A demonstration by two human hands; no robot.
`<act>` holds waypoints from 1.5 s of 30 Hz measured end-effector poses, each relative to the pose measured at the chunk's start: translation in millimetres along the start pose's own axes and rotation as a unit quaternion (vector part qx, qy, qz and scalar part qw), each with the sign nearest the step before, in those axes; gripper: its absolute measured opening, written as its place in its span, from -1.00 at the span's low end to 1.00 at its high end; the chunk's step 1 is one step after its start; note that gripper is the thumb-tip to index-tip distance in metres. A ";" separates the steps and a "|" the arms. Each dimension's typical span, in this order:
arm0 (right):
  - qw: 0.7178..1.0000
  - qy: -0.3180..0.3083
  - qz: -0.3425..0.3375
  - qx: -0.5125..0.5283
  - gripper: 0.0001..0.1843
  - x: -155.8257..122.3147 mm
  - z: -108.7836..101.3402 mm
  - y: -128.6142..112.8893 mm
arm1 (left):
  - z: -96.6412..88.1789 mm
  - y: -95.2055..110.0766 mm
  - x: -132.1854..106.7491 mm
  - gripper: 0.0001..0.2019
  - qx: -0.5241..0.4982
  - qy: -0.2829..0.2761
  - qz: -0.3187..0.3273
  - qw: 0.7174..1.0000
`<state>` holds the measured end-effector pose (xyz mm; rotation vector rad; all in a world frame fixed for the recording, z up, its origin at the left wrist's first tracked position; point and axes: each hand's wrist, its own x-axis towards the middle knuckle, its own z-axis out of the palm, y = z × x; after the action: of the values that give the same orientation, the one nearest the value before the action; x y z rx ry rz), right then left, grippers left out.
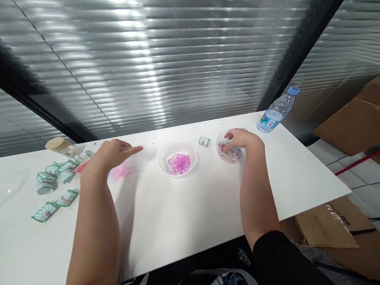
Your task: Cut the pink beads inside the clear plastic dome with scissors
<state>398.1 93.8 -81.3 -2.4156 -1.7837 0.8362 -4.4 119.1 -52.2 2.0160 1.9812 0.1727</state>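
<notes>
My right hand (243, 140) reaches over a clear round bowl (230, 159) of small multicoloured beads (233, 152). Its thumb and fingers are apart above and among the beads, and I see nothing held. My left hand (115, 154) hovers at the left, closed with the thumb pointing right. A faint, see-through haze shows by its fingertips, so what it grips is unclear. Blurred pink stuff (120, 171) lies just below that hand, partly hidden. Between the hands stands a clear bowl (159, 161) with pink-purple bead pieces (179, 163).
Several green-and-white small packets (47, 184) lie at the left near a tan-lidded jar (58, 144). One packet (204, 141) sits between the bowls. A water bottle (276, 112) stands at the back right. Cardboard boxes (328, 223) are beyond the table's right edge.
</notes>
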 end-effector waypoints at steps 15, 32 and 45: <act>0.998 0.023 0.009 -0.053 -0.58 19.6 21.7 -16.9 | 10.6 -1.4 9.7 -0.41 0.039 0.020 0.035 0.998; 0.997 0.033 0.018 0.074 -0.77 11.8 5.8 -1.3 | 5.4 9.4 1.9 -0.44 0.031 -0.016 0.027 0.999; 0.997 0.067 0.000 0.043 -0.79 16.4 9.5 2.2 | 8.7 4.9 7.0 -0.40 0.038 -0.025 0.045 0.998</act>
<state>399.2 105.0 -96.8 -2.3564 -1.6660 0.7175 3.1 124.9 -59.8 2.1367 1.8948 0.0658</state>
